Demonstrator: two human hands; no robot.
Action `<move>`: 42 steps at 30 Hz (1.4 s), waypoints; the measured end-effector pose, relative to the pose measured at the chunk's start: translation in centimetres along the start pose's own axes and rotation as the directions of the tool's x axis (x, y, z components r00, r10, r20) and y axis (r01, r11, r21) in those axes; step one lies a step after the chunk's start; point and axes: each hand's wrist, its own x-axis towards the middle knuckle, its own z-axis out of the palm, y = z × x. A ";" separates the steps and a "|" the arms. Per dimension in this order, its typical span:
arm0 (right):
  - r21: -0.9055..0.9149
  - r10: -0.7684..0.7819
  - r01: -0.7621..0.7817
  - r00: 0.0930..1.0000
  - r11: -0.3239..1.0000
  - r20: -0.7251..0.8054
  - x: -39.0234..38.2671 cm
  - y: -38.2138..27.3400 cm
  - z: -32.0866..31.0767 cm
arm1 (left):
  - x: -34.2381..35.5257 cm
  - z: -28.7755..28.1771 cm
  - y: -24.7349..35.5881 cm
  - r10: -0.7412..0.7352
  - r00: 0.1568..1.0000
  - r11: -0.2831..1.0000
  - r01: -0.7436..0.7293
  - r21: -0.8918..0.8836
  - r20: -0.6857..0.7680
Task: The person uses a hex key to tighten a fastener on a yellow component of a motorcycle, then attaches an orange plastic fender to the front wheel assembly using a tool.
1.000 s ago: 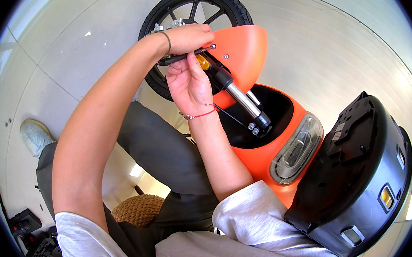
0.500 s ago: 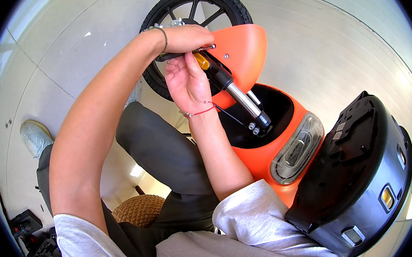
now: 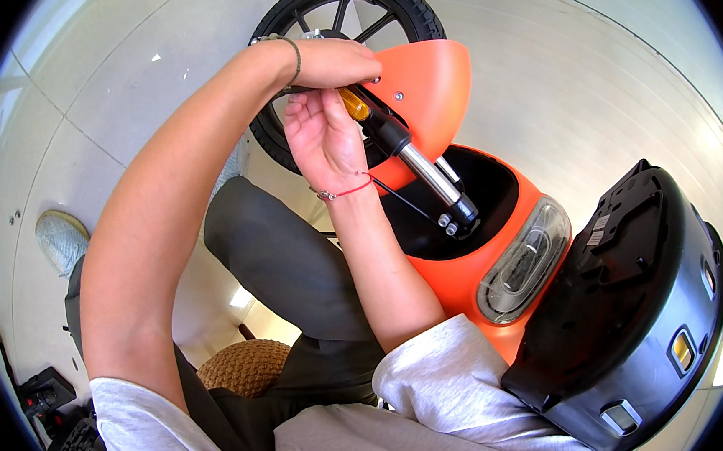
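Beside the spoked black wheel (image 3: 400, 3), my left hand (image 3: 335, 63) is curled palm down over the fork end, its fingertips hidden. Just past its knuckles shows a small metal tip (image 3: 376, 79). My right hand (image 3: 324, 140) lies right below it, palm up and fingers bent. Its thumb side reaches under the left hand, against an amber reflector (image 3: 355, 104); what the fingertips grip is hidden. From there a black and chrome fork leg (image 3: 427, 173) runs down into the orange front housing (image 3: 431, 262). An orange mudguard (image 3: 432, 91) stands to the right of my hands.
A large black plastic shell (image 3: 626, 291) leans at the right, beside a clear headlamp (image 3: 522, 262). My knees flank the work, with a brown woven seat (image 3: 244, 369) below. Black equipment (image 3: 48, 391) lies at the lower left on the tiled floor (image 3: 89, 102).
My left hand has shifted slightly up and right, and the dark bar under it is now mostly covered. The right hand has edged a little left and up.
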 end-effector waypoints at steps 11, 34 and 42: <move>0.039 0.008 -0.011 0.997 0.999 0.071 0.6 -0.1 -0.1 | -0.6 -0.4 0.6 -0.028 0.999 0.987 0.035 0.159 -0.045; -0.021 -0.079 0.082 0.990 0.996 0.116 2.7 -1.2 1.6 | -0.4 -0.3 4.2 -0.106 0.992 0.694 0.124 0.710 -0.069; -0.054 -0.074 0.081 0.989 0.995 0.126 3.2 -1.3 0.8 | -0.3 -0.3 3.8 -0.109 0.992 0.680 0.122 0.723 -0.064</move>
